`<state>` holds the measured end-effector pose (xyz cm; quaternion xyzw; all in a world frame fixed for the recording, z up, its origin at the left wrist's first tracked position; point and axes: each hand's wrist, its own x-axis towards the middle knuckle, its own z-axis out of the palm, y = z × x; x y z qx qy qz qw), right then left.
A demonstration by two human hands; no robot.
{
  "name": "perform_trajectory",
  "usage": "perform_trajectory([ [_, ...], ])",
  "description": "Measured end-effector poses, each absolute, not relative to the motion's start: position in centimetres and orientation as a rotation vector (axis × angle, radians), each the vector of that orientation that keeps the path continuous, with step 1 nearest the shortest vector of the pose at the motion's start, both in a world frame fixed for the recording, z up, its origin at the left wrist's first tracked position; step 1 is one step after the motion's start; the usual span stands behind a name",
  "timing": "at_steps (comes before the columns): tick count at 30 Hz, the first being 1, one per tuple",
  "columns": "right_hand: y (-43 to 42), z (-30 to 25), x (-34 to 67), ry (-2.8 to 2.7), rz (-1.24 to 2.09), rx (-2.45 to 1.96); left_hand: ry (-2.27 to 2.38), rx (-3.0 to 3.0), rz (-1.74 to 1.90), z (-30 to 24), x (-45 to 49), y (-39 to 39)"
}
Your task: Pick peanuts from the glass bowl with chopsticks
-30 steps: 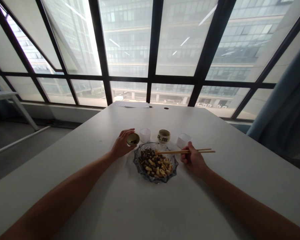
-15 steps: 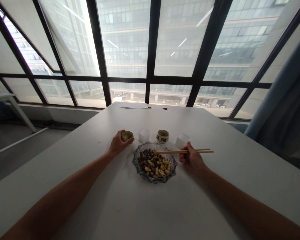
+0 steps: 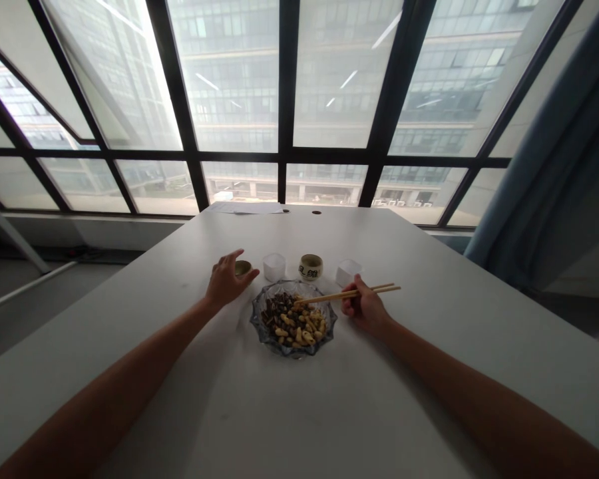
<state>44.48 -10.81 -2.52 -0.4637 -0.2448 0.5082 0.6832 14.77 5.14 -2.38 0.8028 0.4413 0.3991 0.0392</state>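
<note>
My left hand is at the left of a small olive-green cup, thumb and fingers spread apart around it. Part of that cup is hidden behind the hand. In my right hand is a pair of wooden chopsticks, pinched near their middle. Their tips reach into a scalloped glass bowl. Dark sunflower seeds lie in the bowl's left and back part, with peanuts in shells toward its front and right.
Behind the bowl stand a translucent white container, a cream cup with dark characters and a second white container, close to my right hand. Papers lie at the far end of the white table, before the windows.
My left fingers have spread and loosened from the olive-green cup. The whole view has shifted, so everything appears further left. The chopsticks tilt slightly more, with their tips still in the bowl.
</note>
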Motion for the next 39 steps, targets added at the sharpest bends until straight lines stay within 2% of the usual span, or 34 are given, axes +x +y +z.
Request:
perform_trajectory([
  [5, -10.8, -2.6, 44.7, -0.591, 1.174, -1.017, 1.299, 2.722, 0.854, 0.4, 18.2, 4.9],
  [10, -10.7, -2.8, 44.8, -0.594, 1.185, -1.012, 1.331, 2.644, 0.576, 1.8, 21.0, 6.3],
  [19, -10.7, -2.6, 44.6, -0.591, 1.174, -1.014, 0.719, 2.924, 0.922, 1.9, 19.8, 6.7],
  [22, -10.6, -2.8, 44.6, -0.592, 1.151, -1.009, 0.859, 2.779, 0.885, 1.7, 19.9, 6.5],
  [28, -10.4, -3.0, 44.7, -0.585, 1.088, -0.991, 1.160, 2.484, 0.541, 1.9, 20.8, 8.2],
  [34, -10.0, -1.4, 46.7, -0.545, 0.836, -0.885, 0.973, 2.693, 0.488, 2.9, 24.3, 8.1],
  [39, -9.8, -0.5, 48.2, -0.507, 0.522, -0.897, 0.829, 2.841, 0.223, 2.8, 28.8, 6.8],
])
